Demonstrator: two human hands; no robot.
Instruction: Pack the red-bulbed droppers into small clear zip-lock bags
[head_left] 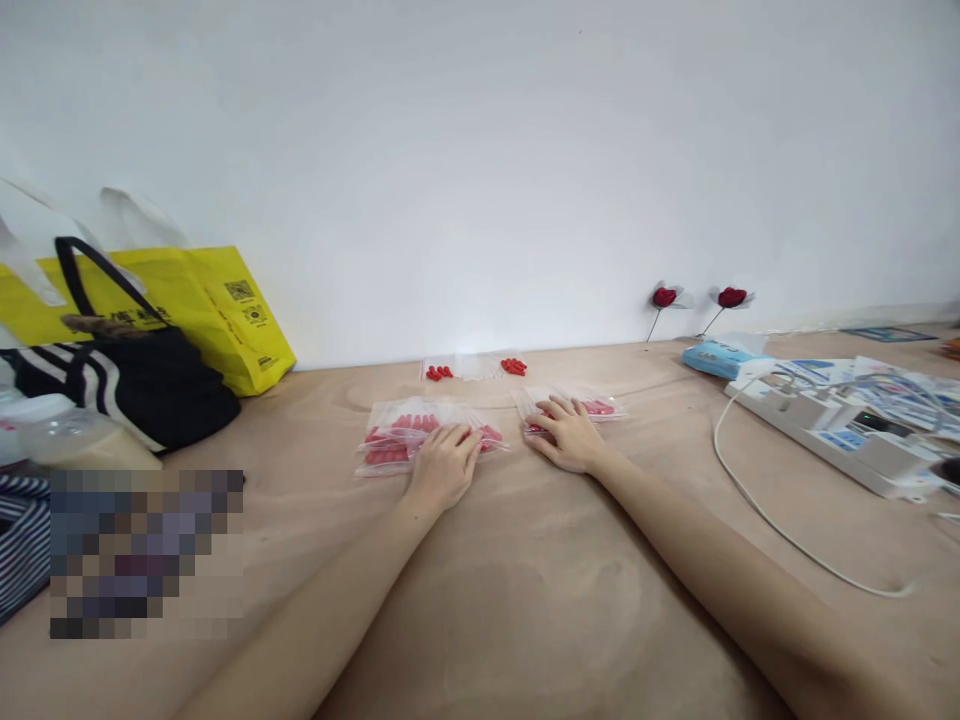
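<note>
Several clear plastic bags with red pieces inside [388,455] lie overlapping in a pile at the middle of the table. My left hand [447,466] rests on the right part of this pile, its fingers laid over the plastic and covering some of the red pieces. To the right, a second small pile of clear bags with red pieces [600,407] sits under my right hand [570,436], whose fingers are spread on top. Near the wall lie small loose-looking red pieces in two clusters, a left cluster [439,373] and a right cluster [514,367], on or in clear plastic.
On the left stand a yellow bag [259,340], a black bag [187,385] and a bottle [90,440]; a pixelated patch hides something there. On the right lie a power strip [825,440] with a white cable, and a blue packet [720,358]. Two red fabric-like roses lean by the wall.
</note>
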